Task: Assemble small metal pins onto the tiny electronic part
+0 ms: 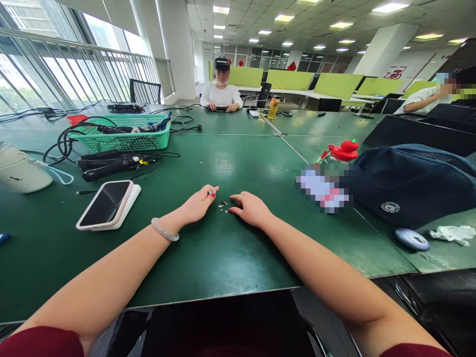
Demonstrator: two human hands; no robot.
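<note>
Because the held piece (211, 193) is tiny, the left hand (201, 203) grips it between thumb and fingertips, nearly closed, which leaves its shape mostly hidden. The right hand (251, 207) is partly open, thumb and forefinger apart, with nothing visible between them. A few small pieces (223, 211) lie on the green surface (223, 258) between both hands, probably grouped there for easy reach. Sideways room is bounded by a phone (106, 203) on the left and a dark blue bag (416, 183) on the right; a basket (130, 144) stands far left. The surface's near edge lies well apart from the fingers.
</note>
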